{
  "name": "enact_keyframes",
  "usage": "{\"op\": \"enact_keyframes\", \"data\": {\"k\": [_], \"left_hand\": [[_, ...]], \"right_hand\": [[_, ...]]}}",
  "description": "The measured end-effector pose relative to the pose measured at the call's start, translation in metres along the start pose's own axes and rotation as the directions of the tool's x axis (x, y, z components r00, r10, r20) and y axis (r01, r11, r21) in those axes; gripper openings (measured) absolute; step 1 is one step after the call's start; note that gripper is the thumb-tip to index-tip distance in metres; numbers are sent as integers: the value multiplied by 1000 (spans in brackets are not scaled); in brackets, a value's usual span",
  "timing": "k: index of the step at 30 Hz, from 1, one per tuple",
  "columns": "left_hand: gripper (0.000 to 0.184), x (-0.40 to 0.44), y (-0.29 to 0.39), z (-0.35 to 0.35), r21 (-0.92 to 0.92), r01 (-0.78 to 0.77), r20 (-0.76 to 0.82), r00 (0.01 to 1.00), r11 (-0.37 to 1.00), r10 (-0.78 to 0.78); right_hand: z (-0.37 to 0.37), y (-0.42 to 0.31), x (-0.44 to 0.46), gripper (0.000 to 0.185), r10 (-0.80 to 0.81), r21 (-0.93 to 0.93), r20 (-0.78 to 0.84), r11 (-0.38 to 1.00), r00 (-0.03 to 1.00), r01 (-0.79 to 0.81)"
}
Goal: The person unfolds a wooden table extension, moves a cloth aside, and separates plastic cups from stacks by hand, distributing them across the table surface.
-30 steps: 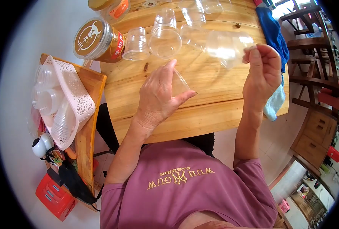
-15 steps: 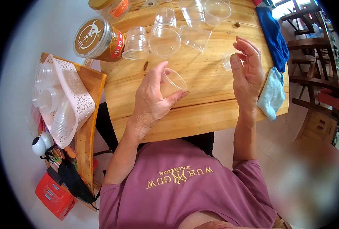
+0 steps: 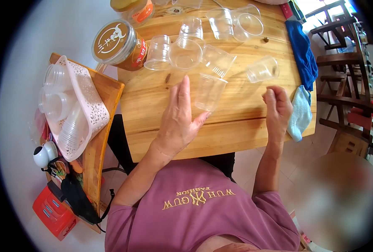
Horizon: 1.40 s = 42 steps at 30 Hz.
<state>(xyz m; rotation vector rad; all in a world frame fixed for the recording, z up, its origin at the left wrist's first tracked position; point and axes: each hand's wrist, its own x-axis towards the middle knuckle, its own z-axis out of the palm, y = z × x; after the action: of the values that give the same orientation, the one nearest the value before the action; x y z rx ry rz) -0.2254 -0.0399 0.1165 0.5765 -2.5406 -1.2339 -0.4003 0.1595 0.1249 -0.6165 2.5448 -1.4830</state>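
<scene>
My left hand (image 3: 176, 115) is open at the table's near side, fingers straight and thumb spread. Right beside its fingers and thumb is a clear plastic cup (image 3: 211, 93), its wide rim toward the far side; whether thumb and cup touch I cannot tell. My right hand (image 3: 279, 107) hovers over the table's right part, its fingers curled in and nothing visible in them. Beyond it, another clear cup (image 3: 263, 70) lies on its side. Farther back, several clear cups stand or lie, among them an upturned cup (image 3: 157, 52) and a tilted cup (image 3: 218, 61).
A brown-lidded jar (image 3: 118, 44) stands at the table's left edge. A blue cloth (image 3: 302, 54) and a light-blue cloth (image 3: 299, 115) hang on the right edge. To the left, a pink basket (image 3: 95, 107) with stacked clear cups sits on a wooden shelf.
My left hand has straightened its fingers from around the cup, which now sits beside it. My right hand has moved nearer my body and curled its fingers, uncovering the lying cup.
</scene>
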Motion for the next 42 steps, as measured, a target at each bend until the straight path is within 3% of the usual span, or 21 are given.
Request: {"op": "enact_keyframes", "data": {"k": [2,4,5,7,11,12,13,14,16,19,22,23,24,27,29,32,33,35,36,39,42], "left_hand": [[91,5,2,5,-51,59,42,998,997,-57],[90,13,6,11,-386,107,61,994,916,-90],[90,15,6,16,-373,111,42,994,921,-102],[89,15,4,22,-132,-155,-102,985,979,142],[81,5,13,-2,14,-195,-163,967,981,195],[75,1,16,-12,24,-234,-99,967,972,235],[69,-2,20,-20,25,-274,-30,961,961,275],[54,-5,27,-30,-7,-281,-61,958,960,280],[49,-14,33,-51,0,-305,-42,952,952,305],[37,-26,43,-84,57,-333,-61,940,941,336],[29,-37,50,-130,184,-270,-81,954,945,288],[26,-41,51,-145,249,-207,-123,962,946,243],[29,-44,43,-161,402,-225,-155,939,888,308],[22,-54,21,-202,445,-92,-327,909,891,257],[23,-63,9,-226,373,199,-539,841,906,37],[23,-65,-19,-241,383,250,-602,798,890,35],[23,-63,-28,-242,387,260,-611,791,885,35],[21,-59,-42,-237,684,225,-503,834,694,226],[21,-56,-43,-232,605,294,-538,836,740,107],[20,-55,-57,-228,715,323,-482,870,620,102],[18,-53,-66,-230,724,336,-474,877,602,80]], "right_hand": [[8,-7,6,19,-79,-51,55,995,995,81],[16,-9,14,32,-175,-76,175,979,969,191],[20,-13,16,32,-190,-56,188,977,964,204],[30,-23,16,37,-258,-108,191,953,947,282],[37,-31,7,48,-282,-91,254,945,925,313],[37,-27,4,64,-338,-53,312,927,888,372],[41,-29,-1,64,-346,-35,324,926,880,377],[45,-32,-7,73,-380,-29,356,909,854,416],[53,-34,-16,93,-411,-45,399,884,820,465],[66,-34,-21,89,-364,-125,404,887,839,445],[69,-35,-15,80,-332,-209,296,892,896,400],[69,-35,-11,77,-331,-238,235,892,914,384],[68,-36,-7,71,-362,-231,193,887,912,400],[62,-32,-4,66,-393,-270,157,866,906,422],[62,-33,-7,58,-351,-208,121,906,929,369],[63,-33,-12,53,-358,-169,130,911,924,377],[66,-32,-14,50,-372,-151,109,911,922,385],[67,-30,-16,47,-388,-130,88,909,917,397],[67,-28,-16,44,-401,-120,80,905,913,408],[65,-23,-18,39,-413,-113,60,902,909,417],[65,-20,-18,35,-407,-107,42,906,912,409]]}}
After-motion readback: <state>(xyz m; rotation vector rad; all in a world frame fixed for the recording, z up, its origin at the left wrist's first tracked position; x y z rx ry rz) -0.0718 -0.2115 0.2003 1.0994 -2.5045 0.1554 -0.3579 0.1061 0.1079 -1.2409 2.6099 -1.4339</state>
